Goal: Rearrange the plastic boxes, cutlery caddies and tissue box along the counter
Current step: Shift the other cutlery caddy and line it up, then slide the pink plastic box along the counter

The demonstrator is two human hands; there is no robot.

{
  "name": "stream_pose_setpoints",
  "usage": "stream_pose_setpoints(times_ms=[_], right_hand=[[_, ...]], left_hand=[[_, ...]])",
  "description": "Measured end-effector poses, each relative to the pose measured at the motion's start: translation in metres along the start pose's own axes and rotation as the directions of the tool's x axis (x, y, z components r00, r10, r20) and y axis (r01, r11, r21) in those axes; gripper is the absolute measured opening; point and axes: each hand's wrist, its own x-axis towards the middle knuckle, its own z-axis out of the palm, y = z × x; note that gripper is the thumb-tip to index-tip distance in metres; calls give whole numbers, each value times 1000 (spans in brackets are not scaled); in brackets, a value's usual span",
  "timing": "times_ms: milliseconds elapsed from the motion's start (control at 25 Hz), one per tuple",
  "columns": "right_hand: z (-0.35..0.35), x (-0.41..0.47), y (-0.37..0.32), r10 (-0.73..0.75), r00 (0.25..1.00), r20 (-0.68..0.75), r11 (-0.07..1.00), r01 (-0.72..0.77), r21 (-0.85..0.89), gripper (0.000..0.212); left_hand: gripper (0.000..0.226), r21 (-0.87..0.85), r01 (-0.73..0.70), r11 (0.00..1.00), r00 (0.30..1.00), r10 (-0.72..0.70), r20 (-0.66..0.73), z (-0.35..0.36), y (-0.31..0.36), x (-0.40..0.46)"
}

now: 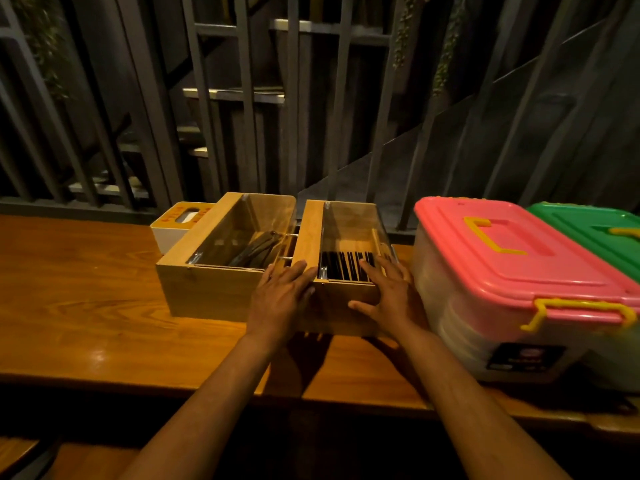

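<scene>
Two wooden cutlery caddies with clear lids stand side by side on the counter. The left caddy (207, 289) holds dark utensils. The right caddy (346, 237) holds a row of black-handled cutlery. My left hand (280, 299) rests flat on the right caddy's near left corner, touching the left caddy too. My right hand (391, 296) lies on its near right corner, thumb down the front face. A white tissue box (173, 230) with a yellow top stands behind the left caddy. A pink-lidded plastic box (512, 271) and a green-lidded one (595, 233) stand at the right.
The wooden counter (86, 306) runs left to right, with bare surface to the left of the caddies and a front edge close to me. Grey metal bars (242, 98) rise right behind the counter. The pink-lidded box stands very close to my right hand.
</scene>
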Motion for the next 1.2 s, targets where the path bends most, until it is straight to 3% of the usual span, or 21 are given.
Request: stream_pose_setpoints(times_ms=[200,440,560,720,840,920,1040,1200], right_hand=[[-6,-1,-4,24,999,48,998,-21,-61,89],[-53,-19,-36,58,967,249,988,-21,-151,79],[-101,-39,-36,-70,994,82,997,71,-7,55],[-180,-65,-19,-168,962,-214,962,207,175,35],[-235,-81,33,-154,945,-289,974,194,114,44],[-267,-88,86,-97,986,-132,995,101,23,62],[-278,-97,151,-3,993,118,993,17,-116,92],[-249,-99,172,-140,990,-3,961,135,-242,88]], left_hand=[[43,-15,-8,1000,1000,8,-6,-1,-1,1],[43,68,44,997,997,-48,57,-23,22,-5],[38,-59,33,998,999,-35,-24,-45,59,-13],[41,-196,-67,978,996,52,-78,-69,141,-13],[41,-265,-154,952,982,117,-149,-65,203,-9],[43,-293,-166,942,981,127,-148,-55,247,-10],[52,-219,-116,969,993,113,-27,-31,298,-11],[52,-81,-82,993,991,73,-111,-15,309,-12]])
